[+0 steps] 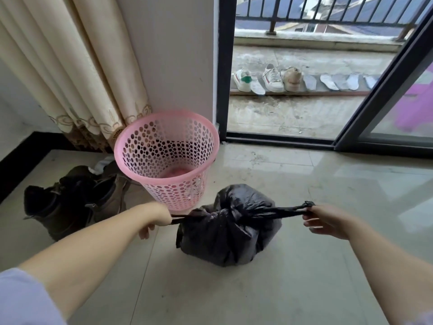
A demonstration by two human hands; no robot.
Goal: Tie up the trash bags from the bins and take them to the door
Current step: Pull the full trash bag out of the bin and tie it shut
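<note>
A full black trash bag [228,227] sits on the tiled floor in front of me. Two twisted strips of its top stretch out sideways from a knot at the bag's middle. My left hand [155,218] grips the left strip and my right hand [324,220] pinches the end of the right strip, both pulled taut. Just behind the bag stands a pink perforated bin [167,158], upright, with no bag in it.
Dark boots [70,198] lie on the floor left of the bin, below a beige curtain [70,73]. An open sliding glass door [386,95] leads to a balcony with shoes and insoles [288,79] in a row.
</note>
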